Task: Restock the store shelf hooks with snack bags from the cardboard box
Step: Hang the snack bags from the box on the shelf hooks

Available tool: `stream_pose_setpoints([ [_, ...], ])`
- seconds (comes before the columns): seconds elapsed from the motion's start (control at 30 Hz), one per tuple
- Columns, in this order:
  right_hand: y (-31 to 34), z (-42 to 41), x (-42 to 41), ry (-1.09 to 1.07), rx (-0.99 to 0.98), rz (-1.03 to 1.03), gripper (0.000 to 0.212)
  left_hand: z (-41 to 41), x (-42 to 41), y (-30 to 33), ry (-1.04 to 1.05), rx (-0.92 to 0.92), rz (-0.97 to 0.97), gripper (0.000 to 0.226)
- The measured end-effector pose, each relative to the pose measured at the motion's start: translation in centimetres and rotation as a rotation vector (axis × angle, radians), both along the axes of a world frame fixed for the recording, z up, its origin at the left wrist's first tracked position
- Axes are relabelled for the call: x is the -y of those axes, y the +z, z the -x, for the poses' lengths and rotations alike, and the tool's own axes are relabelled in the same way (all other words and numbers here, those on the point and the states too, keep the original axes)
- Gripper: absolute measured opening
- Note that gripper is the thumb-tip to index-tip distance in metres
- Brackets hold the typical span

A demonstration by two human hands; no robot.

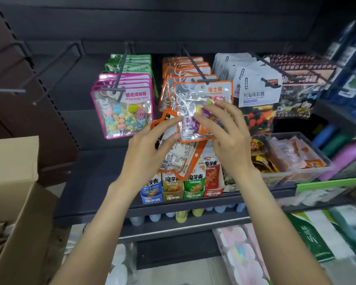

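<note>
Several orange-edged snack bags hang on the middle hook. My right hand grips the lower right of the front orange bag, fingers over its clear window. My left hand holds a few more orange-edged bags with their printed backs up, just below that front bag, and its forefinger touches the hanging bag's left edge. The open cardboard box stands at the lower left; its contents are mostly hidden.
Pink candy bags hang on the hook to the left, white-and-dark bags on the right. Two bare hooks jut out at far left. On the shelf below stand snack cartons and clear bins.
</note>
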State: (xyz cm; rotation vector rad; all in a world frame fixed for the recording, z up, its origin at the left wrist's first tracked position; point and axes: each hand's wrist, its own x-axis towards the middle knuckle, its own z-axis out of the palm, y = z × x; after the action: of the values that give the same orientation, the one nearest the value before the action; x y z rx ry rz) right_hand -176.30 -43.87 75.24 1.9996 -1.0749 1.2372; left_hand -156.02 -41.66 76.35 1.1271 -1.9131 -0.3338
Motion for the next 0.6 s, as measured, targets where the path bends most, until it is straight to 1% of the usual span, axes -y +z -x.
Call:
stream_pose_setpoints([
  [0.07, -0.2, 0.1, 0.6, 0.003, -0.001, -0.02, 0.043, 0.0, 0.2, 0.0, -0.005, -0.023, -0.025, 0.038],
  [0.17, -0.7, 0.3, 0.6, 0.007, 0.016, -0.076, 0.058, 0.0, 0.2, -0.3, -0.002, -0.034, -0.056, 0.039],
  [0.2, -0.7, 0.3, 0.5, 0.011, 0.016, -0.085, 0.06, 0.0, 0.2, -0.4, 0.0, -0.041, -0.06, 0.039],
  [0.3, -0.7, 0.2, 0.9, -0.003, -0.014, -0.125, 0.055, 0.0, 0.3, -0.5, 0.014, -0.06, -0.068, 0.039],
  [0.4, -0.7, -0.1, 2.4, -0.053, -0.038, -0.188, 0.052, -0.3, 0.4, -0.6, 0.062, -0.029, -0.08, 0.038],
  [0.43, -0.8, -0.2, 3.1, -0.077, -0.051, -0.202, 0.056, -0.5, 0.3, -0.7, 0.074, -0.014, -0.078, 0.038],
  [0.53, -1.0, -0.5, 4.6, -0.154, -0.118, -0.255, 0.075, -1.6, -0.2, -1.1, 0.105, -0.003, -0.092, 0.037],
  [0.6, -1.3, -0.6, 4.7, -0.205, -0.157, -0.31, 0.08, -2.6, -0.7, -1.5, 0.125, -0.022, -0.123, 0.036],
])
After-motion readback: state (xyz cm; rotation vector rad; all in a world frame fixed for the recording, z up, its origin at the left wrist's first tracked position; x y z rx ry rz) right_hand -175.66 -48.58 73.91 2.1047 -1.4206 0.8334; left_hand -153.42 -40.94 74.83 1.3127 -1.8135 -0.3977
